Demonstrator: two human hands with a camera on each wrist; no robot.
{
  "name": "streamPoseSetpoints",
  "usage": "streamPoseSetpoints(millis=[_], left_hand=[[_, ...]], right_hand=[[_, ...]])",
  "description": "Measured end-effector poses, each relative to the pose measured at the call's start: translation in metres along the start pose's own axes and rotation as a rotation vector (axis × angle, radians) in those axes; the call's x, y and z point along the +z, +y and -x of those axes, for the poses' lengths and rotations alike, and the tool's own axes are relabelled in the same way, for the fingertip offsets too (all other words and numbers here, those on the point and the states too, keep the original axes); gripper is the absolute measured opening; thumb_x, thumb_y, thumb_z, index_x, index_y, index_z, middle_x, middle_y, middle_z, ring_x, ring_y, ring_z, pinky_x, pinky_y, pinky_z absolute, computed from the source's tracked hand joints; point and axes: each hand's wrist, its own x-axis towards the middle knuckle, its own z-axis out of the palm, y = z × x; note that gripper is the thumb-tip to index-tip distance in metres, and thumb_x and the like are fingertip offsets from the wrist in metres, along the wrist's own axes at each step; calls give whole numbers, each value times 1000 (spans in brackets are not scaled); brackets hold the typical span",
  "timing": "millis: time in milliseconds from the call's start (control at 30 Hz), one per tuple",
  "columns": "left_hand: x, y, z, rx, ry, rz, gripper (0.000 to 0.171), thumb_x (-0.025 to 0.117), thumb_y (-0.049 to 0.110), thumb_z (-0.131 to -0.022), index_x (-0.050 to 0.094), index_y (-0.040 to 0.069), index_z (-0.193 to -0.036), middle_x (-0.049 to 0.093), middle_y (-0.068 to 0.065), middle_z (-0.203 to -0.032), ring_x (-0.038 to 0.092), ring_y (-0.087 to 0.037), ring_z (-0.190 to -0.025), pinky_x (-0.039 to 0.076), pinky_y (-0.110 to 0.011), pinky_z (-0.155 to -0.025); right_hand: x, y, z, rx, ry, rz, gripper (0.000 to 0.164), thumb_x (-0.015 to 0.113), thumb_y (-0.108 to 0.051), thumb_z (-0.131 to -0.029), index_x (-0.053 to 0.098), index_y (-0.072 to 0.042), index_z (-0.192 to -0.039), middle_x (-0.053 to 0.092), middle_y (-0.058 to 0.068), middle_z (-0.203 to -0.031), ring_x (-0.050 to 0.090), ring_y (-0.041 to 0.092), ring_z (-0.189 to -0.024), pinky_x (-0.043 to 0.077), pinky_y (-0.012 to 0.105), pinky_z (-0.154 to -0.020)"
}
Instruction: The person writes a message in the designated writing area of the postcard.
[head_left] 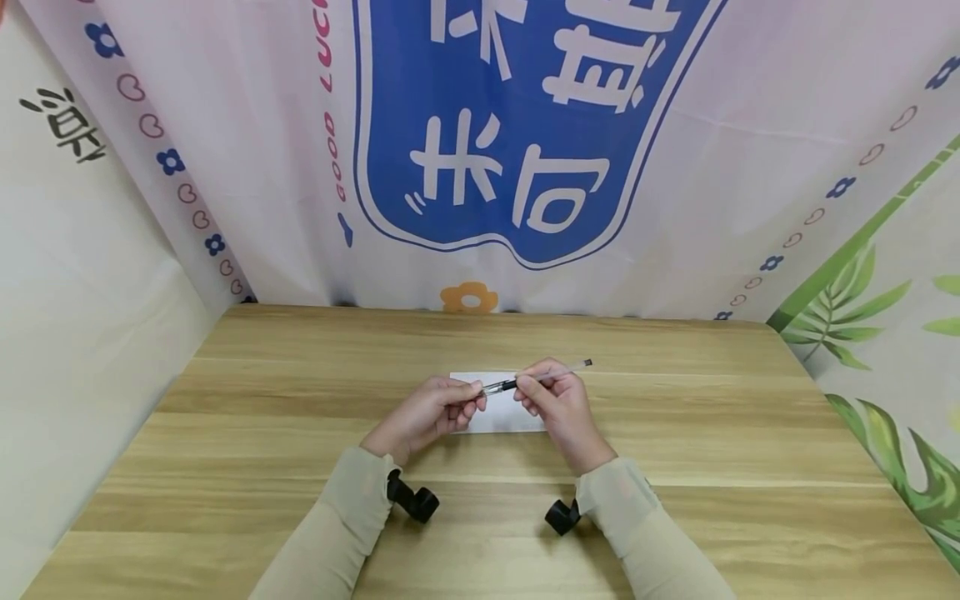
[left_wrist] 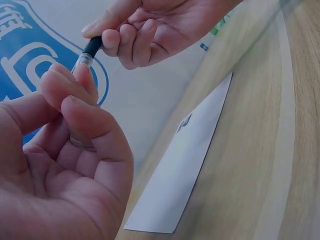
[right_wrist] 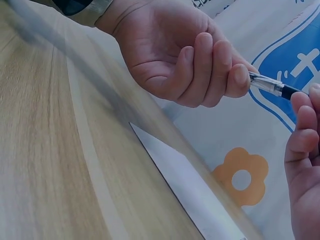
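A slim pen (head_left: 576,366) with a translucent barrel and a black grip section is held in the air between both hands. Thumb and fingers of the left hand (head_left: 429,412) pinch its clear cap end (right_wrist: 266,84). The right hand (head_left: 561,410) pinches the pen at the black section (left_wrist: 93,46), and the barrel sticks out beyond it to the upper right. Fingertips hide parts of the pen; whether the cap is fully seated I cannot tell. Below the hands a white rectangular card or paper (head_left: 498,421) lies flat, bearing a small dark mark in the left wrist view.
The wood-grain table (head_left: 712,467) extends around the paper on all sides. Behind it hangs a printed curtain (head_left: 300,267) with a blue emblem and an orange flower. Black wrist cameras (head_left: 423,505) jut inward from both sleeves.
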Motion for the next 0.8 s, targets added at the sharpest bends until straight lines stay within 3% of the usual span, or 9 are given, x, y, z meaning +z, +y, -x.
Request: streamPoseSetpoints(millis=[200,333,433,567,700,800], left_hand=[[-4,-2,-1,-9,8,10,32,51,16,-107,69,8,-81,60,5,-70,49,0,-56,44,-16,-55],[-14,-2,3,-1,89,27,32,51,17,-107,67,8,-82,57,4,-70,45,-2,-56,40,-17,-53],[-22,0,5,14,156,41,30,50,17,-107,68,6,-85,59,2,-73,47,-2,-57,43,-15,-54],[-28,2,6,34,185,27,30,51,19,-108,70,4,-90,62,1,-77,52,-3,-62,49,-14,-59],[-30,3,4,52,224,-3,30,52,24,-108,70,4,-95,63,2,-80,56,-4,-67,51,-16,-64],[-32,4,3,60,267,-16,32,53,25,-108,68,-3,-106,64,1,-83,58,-5,-70,52,-17,-67]], right_hand=[[-3,-1,0,9,-14,-12,16,63,-2,-99,70,-14,-92,68,0,-80,59,7,-70,47,17,-61],[-13,-5,-2,-41,48,-91,16,62,0,-99,70,-13,-93,70,0,-80,61,7,-70,48,16,-62],[-20,-8,-4,-68,101,-140,12,63,0,-98,69,-9,-94,70,2,-81,63,8,-71,49,16,-62],[-25,-9,-6,-40,105,-138,5,65,-2,-98,68,-6,-96,70,3,-83,64,9,-73,49,17,-62],[-25,-7,-6,-18,132,-124,11,64,-1,-99,69,-9,-94,69,2,-82,63,9,-73,48,17,-62],[-24,-6,-7,-14,166,-128,9,65,-1,-98,68,-8,-93,69,2,-81,62,9,-72,48,16,-60]])
